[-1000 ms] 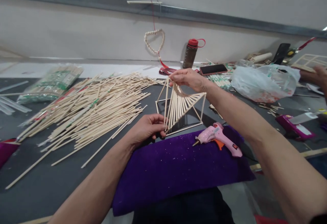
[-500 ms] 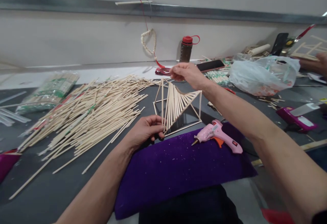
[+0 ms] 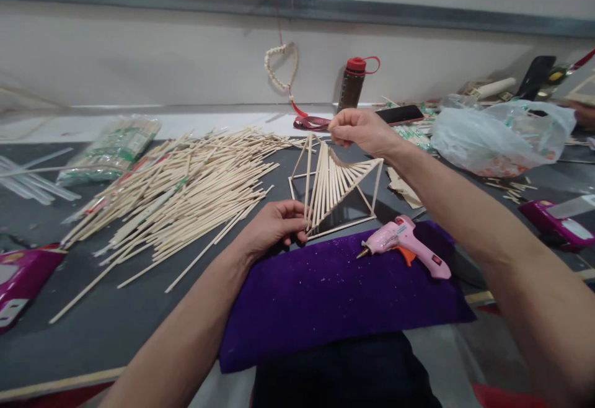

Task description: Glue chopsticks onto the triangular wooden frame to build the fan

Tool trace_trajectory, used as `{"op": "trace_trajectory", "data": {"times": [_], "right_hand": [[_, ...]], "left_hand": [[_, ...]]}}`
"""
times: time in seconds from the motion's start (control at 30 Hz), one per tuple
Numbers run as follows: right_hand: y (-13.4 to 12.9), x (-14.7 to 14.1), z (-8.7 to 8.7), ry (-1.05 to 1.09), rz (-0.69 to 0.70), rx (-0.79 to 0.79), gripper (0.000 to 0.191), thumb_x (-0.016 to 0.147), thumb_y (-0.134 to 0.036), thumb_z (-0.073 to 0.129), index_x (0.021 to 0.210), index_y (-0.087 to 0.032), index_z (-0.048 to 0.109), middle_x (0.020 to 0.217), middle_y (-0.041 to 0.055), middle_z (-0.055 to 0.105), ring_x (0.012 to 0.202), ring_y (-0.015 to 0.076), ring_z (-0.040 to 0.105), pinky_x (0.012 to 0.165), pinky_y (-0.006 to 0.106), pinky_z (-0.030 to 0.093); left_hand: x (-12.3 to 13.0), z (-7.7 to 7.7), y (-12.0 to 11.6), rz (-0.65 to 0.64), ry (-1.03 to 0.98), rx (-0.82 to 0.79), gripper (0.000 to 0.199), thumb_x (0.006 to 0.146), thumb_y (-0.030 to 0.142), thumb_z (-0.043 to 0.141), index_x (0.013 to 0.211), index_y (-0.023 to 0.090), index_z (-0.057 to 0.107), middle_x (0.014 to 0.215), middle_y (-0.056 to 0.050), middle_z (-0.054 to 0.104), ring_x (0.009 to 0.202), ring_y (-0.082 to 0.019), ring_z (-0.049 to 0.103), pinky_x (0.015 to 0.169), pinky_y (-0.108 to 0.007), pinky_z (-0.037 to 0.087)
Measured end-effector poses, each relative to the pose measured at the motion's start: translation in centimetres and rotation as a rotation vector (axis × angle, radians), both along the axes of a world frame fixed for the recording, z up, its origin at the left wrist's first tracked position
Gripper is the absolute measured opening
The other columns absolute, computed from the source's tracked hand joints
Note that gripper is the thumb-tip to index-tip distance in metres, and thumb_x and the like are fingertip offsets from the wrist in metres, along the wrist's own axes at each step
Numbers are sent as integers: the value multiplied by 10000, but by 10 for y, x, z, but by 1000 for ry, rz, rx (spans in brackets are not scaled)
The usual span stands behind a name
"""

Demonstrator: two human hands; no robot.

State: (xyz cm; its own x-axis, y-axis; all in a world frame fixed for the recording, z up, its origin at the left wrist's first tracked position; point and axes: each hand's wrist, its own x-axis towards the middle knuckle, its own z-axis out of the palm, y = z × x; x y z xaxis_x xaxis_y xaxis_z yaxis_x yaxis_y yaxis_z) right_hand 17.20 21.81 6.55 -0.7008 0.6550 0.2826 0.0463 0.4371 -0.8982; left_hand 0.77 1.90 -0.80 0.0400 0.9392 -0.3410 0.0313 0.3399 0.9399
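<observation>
A small frame of glued wooden sticks (image 3: 332, 186) stands on the grey table, with a twisted fan of sticks across its middle. My left hand (image 3: 280, 225) pinches its lower front left corner between thumb and fingers. Just above and behind the frame's top, my right hand (image 3: 359, 128) has its fingertips pressed together; whatever is in them, if anything, is hidden. A pink glue gun (image 3: 403, 240) lies on its side on the purple cloth (image 3: 341, 299), nozzle to the left. The cloth spreads in front of the frame.
Loose wooden sticks (image 3: 199, 200) are heaped on the left beside a plastic pack of sticks (image 3: 114, 147). Behind are a red-capped bottle (image 3: 352, 88), a phone (image 3: 398, 114) and a hanging beaded loop (image 3: 269, 67). A plastic bag (image 3: 499, 138) lies right, near a purple device (image 3: 555, 225).
The camera view has turned slightly left, so everything sits further right in the picture. Both hands keep nearly the same pose at the stick frame.
</observation>
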Motion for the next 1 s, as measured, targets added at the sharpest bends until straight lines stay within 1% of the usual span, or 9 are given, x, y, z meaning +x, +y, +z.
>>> {"op": "trace_trajectory", "data": {"times": [0.17, 0.23, 0.3, 0.37, 0.43, 0.6, 0.7, 0.8, 1.0], "right_hand": [[-13, 31, 7, -18, -129, 85, 210, 836, -153, 600, 628, -158, 567, 516, -26, 504, 480, 58, 424, 479, 220, 339], [-21, 50, 7, 13, -209, 116, 169, 822, -162, 624, 655, -158, 600, 543, -20, 522, 503, 62, 447, 488, 218, 353], [-30, 69, 4, 41, -280, 113, 71, 823, -206, 644, 767, -167, 663, 639, 0, 588, 559, 75, 504, 503, 215, 386], [-40, 85, 0, 36, -315, 65, 129, 843, -300, 641, 860, -183, 690, 731, 23, 636, 592, 93, 549, 481, 217, 401], [-48, 95, -5, -2, -294, 14, 205, 840, -377, 648, 906, -188, 696, 728, 29, 642, 580, 106, 564, 447, 219, 402], [-61, 93, -8, 19, -224, 15, 226, 815, -378, 684, 928, -183, 700, 678, 27, 634, 605, 120, 593, 460, 217, 433], [-63, 86, -5, 36, -219, 47, 191, 828, -362, 670, 902, -188, 704, 644, 19, 627, 550, 102, 562, 462, 217, 429], [-64, 85, -4, 30, -229, 73, 166, 831, -347, 667, 881, -192, 705, 619, 9, 619, 506, 88, 528, 461, 219, 422], [-67, 86, -5, 26, -295, 105, 172, 815, -354, 676, 857, -190, 704, 639, 12, 621, 544, 100, 544, 454, 220, 414]], "left_hand": [[1, -1, 0, -30, -34, 0, 186, 726, 210, 704, 886, 157, 626, 614, 16, 636, 515, -83, 608, 389, -143, 339], [1, -1, -1, -46, -41, 5, 186, 728, 203, 700, 893, 155, 631, 618, 17, 630, 517, -80, 606, 394, -143, 339], [1, -2, -1, -55, -47, 19, 184, 729, 203, 694, 897, 156, 632, 630, 19, 627, 526, -81, 611, 395, -144, 337], [1, -4, -1, -58, -48, 35, 182, 727, 208, 692, 892, 159, 632, 649, 18, 629, 537, -84, 618, 396, -145, 336], [1, -4, -1, -59, -40, 42, 186, 725, 214, 690, 893, 159, 633, 651, 17, 632, 529, -82, 612, 394, -146, 331], [5, -1, 0, -49, -12, 41, 168, 717, 191, 672, 874, 152, 628, 604, 16, 636, 511, -82, 600, 395, -150, 325], [7, 2, 1, -55, 7, 28, 124, 703, 176, 662, 818, 149, 624, 590, 11, 637, 499, -83, 595, 396, -156, 331], [8, 3, 2, -68, 19, 40, 105, 697, 188, 662, 791, 153, 629, 616, 3, 648, 525, -92, 615, 397, -158, 338], [11, 6, 4, -90, 45, 69, 78, 710, 197, 648, 769, 146, 644, 630, -15, 666, 534, -98, 625, 403, -159, 355]]}}
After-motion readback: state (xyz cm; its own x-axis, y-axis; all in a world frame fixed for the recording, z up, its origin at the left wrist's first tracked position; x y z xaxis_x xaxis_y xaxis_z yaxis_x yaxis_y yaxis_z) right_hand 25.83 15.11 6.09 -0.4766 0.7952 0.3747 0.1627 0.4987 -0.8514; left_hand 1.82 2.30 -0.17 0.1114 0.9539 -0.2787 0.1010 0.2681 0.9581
